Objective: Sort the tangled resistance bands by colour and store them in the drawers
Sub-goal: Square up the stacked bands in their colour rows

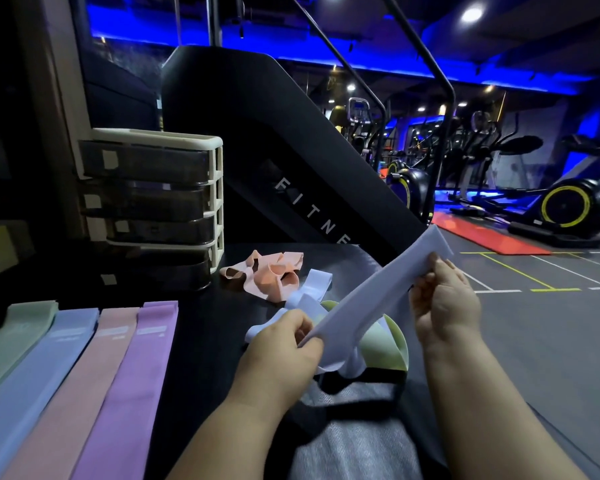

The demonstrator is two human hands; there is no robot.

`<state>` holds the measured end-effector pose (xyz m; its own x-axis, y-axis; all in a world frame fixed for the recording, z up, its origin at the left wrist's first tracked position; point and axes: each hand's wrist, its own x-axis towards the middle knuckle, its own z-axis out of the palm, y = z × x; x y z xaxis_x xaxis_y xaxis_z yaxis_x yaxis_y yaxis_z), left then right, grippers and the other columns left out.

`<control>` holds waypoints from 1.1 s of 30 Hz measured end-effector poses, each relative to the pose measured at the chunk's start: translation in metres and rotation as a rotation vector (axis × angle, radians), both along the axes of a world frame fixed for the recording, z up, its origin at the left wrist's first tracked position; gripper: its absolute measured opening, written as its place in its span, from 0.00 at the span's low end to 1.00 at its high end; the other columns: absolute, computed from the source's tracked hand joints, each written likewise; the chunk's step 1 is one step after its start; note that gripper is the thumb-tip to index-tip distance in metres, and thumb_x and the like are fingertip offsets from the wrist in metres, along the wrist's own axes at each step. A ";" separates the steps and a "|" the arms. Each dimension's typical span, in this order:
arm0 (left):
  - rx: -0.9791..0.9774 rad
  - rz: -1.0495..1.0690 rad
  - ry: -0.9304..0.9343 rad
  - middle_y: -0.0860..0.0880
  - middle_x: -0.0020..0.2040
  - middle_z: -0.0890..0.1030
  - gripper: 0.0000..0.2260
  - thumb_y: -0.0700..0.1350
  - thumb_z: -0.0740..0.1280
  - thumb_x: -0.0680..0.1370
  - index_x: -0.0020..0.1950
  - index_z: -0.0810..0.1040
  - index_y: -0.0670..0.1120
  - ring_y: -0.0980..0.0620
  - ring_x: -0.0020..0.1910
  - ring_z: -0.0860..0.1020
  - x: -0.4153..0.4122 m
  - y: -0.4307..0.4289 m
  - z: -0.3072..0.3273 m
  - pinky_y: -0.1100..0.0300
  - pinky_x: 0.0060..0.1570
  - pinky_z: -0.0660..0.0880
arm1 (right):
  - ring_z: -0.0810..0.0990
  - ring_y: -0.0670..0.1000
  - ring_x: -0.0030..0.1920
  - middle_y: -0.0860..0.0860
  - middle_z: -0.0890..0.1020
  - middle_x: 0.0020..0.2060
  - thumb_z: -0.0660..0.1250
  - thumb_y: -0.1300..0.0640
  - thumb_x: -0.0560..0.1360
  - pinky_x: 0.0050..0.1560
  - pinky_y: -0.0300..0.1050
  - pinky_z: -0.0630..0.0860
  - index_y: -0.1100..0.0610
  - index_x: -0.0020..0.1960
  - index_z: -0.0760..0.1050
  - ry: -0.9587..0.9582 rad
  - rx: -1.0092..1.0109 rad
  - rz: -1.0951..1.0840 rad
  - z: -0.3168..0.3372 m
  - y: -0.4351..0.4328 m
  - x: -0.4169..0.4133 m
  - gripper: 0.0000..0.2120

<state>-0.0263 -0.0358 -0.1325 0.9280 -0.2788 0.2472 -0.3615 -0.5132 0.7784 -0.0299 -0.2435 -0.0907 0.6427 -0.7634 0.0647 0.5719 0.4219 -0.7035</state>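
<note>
A dim, blue-lit gym, with a black bench [201, 341] in front. The left grip [281, 344] pinches the lower end of a pale blue band [368, 296] and the right grip [444, 306] pinches higher up, so the band is taut between them. It seems caught with the green band [385, 344] beneath, so best to work it loose slowly rather than tug. The drawer unit [153, 202] stands well apart, to the left.

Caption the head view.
Left hand and right hand pull a pale blue resistance band taut over a green band; peach bands and drawer unit behind.
</note>
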 end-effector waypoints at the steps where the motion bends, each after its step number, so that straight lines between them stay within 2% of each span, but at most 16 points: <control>1: 0.022 -0.010 -0.003 0.53 0.39 0.79 0.02 0.50 0.64 0.72 0.42 0.72 0.53 0.48 0.43 0.77 -0.001 0.000 0.001 0.54 0.43 0.76 | 0.71 0.40 0.21 0.43 0.72 0.20 0.65 0.60 0.79 0.27 0.31 0.71 0.52 0.41 0.73 0.009 0.006 -0.009 0.000 -0.002 0.001 0.09; 4: 0.124 -0.078 -0.017 0.52 0.39 0.77 0.04 0.44 0.64 0.71 0.43 0.71 0.51 0.50 0.43 0.76 -0.006 0.000 0.004 0.56 0.43 0.75 | 0.70 0.40 0.21 0.42 0.71 0.19 0.65 0.59 0.79 0.26 0.31 0.69 0.52 0.38 0.72 0.032 0.024 -0.026 -0.002 -0.010 0.003 0.11; 6: 0.158 -0.104 -0.004 0.54 0.40 0.74 0.06 0.41 0.64 0.72 0.45 0.72 0.52 0.53 0.42 0.74 -0.008 -0.001 0.004 0.62 0.40 0.73 | 0.70 0.40 0.20 0.42 0.70 0.19 0.65 0.59 0.79 0.24 0.30 0.68 0.52 0.37 0.71 0.030 0.042 -0.037 -0.003 -0.014 0.003 0.12; 8: 0.159 -0.068 -0.005 0.56 0.45 0.73 0.08 0.40 0.63 0.72 0.46 0.72 0.53 0.56 0.44 0.73 -0.007 -0.002 0.003 0.65 0.39 0.70 | 0.69 0.40 0.19 0.42 0.70 0.18 0.65 0.60 0.79 0.23 0.31 0.67 0.52 0.37 0.70 0.027 0.064 -0.052 -0.003 -0.017 0.003 0.13; 11: 0.065 0.071 -0.035 0.54 0.52 0.73 0.10 0.39 0.64 0.73 0.50 0.72 0.51 0.51 0.52 0.73 0.001 -0.002 0.000 0.62 0.45 0.70 | 0.69 0.40 0.19 0.43 0.69 0.18 0.65 0.59 0.79 0.22 0.31 0.65 0.52 0.37 0.70 0.050 0.070 -0.068 -0.003 -0.019 0.004 0.12; 15: 0.060 0.167 0.019 0.52 0.48 0.75 0.08 0.38 0.65 0.72 0.48 0.72 0.49 0.50 0.44 0.74 0.003 0.002 0.003 0.64 0.34 0.67 | 0.71 0.40 0.20 0.42 0.71 0.18 0.63 0.58 0.80 0.22 0.31 0.68 0.52 0.39 0.70 0.012 0.094 -0.091 -0.002 -0.024 0.003 0.11; 19: 0.179 0.204 0.076 0.49 0.45 0.79 0.04 0.43 0.63 0.74 0.46 0.77 0.46 0.47 0.44 0.77 0.001 0.006 0.003 0.60 0.38 0.70 | 0.70 0.40 0.18 0.42 0.71 0.18 0.63 0.59 0.80 0.21 0.32 0.66 0.52 0.40 0.70 0.015 0.093 -0.091 -0.002 -0.025 0.002 0.11; 21: 0.203 0.230 0.074 0.47 0.42 0.80 0.07 0.46 0.64 0.75 0.43 0.77 0.43 0.47 0.39 0.75 0.003 0.006 0.001 0.60 0.34 0.69 | 0.70 0.40 0.19 0.42 0.71 0.18 0.63 0.59 0.80 0.21 0.32 0.66 0.52 0.40 0.71 0.023 0.094 -0.095 -0.003 -0.027 0.002 0.10; 23: 0.019 0.232 0.124 0.47 0.38 0.80 0.07 0.44 0.64 0.77 0.41 0.77 0.44 0.48 0.34 0.75 0.005 0.006 0.000 0.61 0.30 0.71 | 0.70 0.40 0.19 0.43 0.71 0.18 0.64 0.58 0.80 0.22 0.32 0.66 0.51 0.41 0.71 0.028 0.102 -0.097 -0.004 -0.030 0.003 0.09; 26: -0.529 0.145 0.296 0.47 0.34 0.81 0.08 0.41 0.66 0.79 0.40 0.79 0.46 0.52 0.30 0.76 0.007 0.005 0.005 0.59 0.32 0.76 | 0.71 0.41 0.20 0.43 0.72 0.19 0.65 0.58 0.79 0.23 0.32 0.69 0.51 0.42 0.71 0.042 0.117 -0.093 -0.008 -0.033 0.005 0.08; 28: -0.798 0.097 0.431 0.51 0.30 0.81 0.08 0.39 0.67 0.79 0.41 0.79 0.45 0.55 0.29 0.77 0.005 0.006 0.012 0.64 0.31 0.75 | 0.72 0.41 0.20 0.43 0.71 0.18 0.64 0.58 0.80 0.23 0.31 0.69 0.52 0.41 0.71 0.071 0.102 -0.088 -0.011 -0.033 0.006 0.09; 30: -0.948 0.076 0.538 0.52 0.29 0.80 0.07 0.39 0.66 0.79 0.41 0.78 0.46 0.57 0.29 0.76 0.003 0.008 0.018 0.69 0.26 0.71 | 0.72 0.41 0.19 0.43 0.71 0.18 0.64 0.58 0.80 0.23 0.31 0.69 0.52 0.41 0.70 0.079 0.098 -0.088 -0.012 -0.032 0.007 0.10; 33: -1.076 0.043 0.645 0.51 0.33 0.79 0.08 0.39 0.63 0.80 0.43 0.77 0.47 0.56 0.34 0.73 0.003 0.008 0.020 0.66 0.33 0.68 | 0.72 0.41 0.20 0.43 0.71 0.18 0.64 0.58 0.80 0.24 0.32 0.70 0.52 0.40 0.70 0.069 0.114 -0.090 -0.014 -0.034 0.009 0.09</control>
